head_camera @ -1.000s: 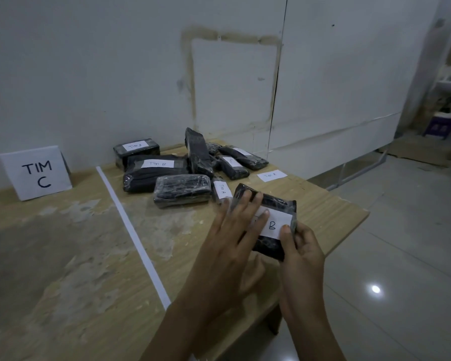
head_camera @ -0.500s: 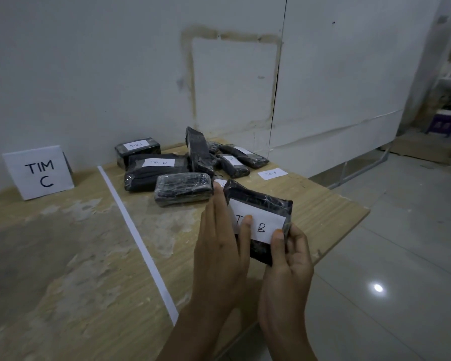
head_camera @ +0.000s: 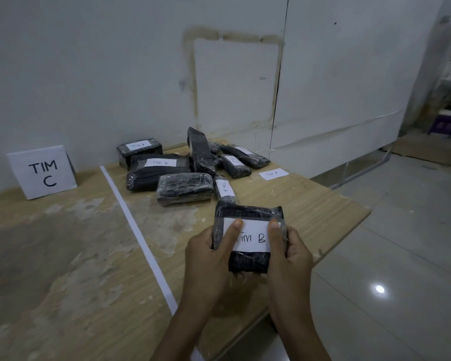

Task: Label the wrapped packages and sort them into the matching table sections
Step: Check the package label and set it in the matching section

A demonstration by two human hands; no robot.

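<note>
The wrapped package (head_camera: 248,259), its "TIM B" label (head_camera: 253,238) facing up, is held over the tabletop (head_camera: 89,256) edge, left hand (head_camera: 206,254) and right hand (head_camera: 292,254) gripping its sides, thumbs pressing the label flat; labelling looks nearly finished, and sorting next calls for a TIM B section, unseen here.

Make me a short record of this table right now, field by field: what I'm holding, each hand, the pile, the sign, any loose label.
held package: black wrap, white label reads TIM B
left hand: grips its left edge, thumb on label
right hand: grips its right edge, thumb on label
pile: wrapped packages near the wall, right of the tape line
sign: TIM C, left of the tape line
loose label: TIM A, flat on the table
</note>
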